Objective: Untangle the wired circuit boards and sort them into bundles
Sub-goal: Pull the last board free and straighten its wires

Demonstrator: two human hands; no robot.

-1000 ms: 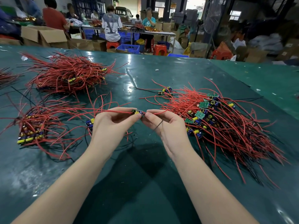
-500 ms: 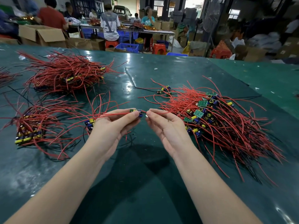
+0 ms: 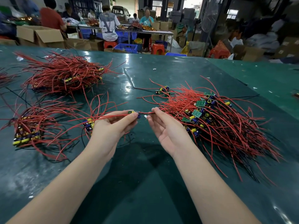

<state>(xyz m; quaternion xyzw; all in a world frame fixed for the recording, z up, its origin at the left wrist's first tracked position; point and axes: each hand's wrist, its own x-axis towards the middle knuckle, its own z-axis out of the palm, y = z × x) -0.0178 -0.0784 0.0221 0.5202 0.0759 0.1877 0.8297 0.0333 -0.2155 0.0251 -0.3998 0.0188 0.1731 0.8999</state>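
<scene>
Red-wired bundles (image 3: 27,128) lie sorted leftward, a big tangle (image 3: 215,120) remains rightward; left hand (image 3: 111,126) pinches one board (image 3: 134,112), right hand (image 3: 163,126) fingers its lead loosely.

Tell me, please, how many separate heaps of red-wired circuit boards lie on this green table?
4, with a fifth cut off at the left edge: tangled heap right, far-left heap, near-left bundle, small cluster by the left hand.
</scene>
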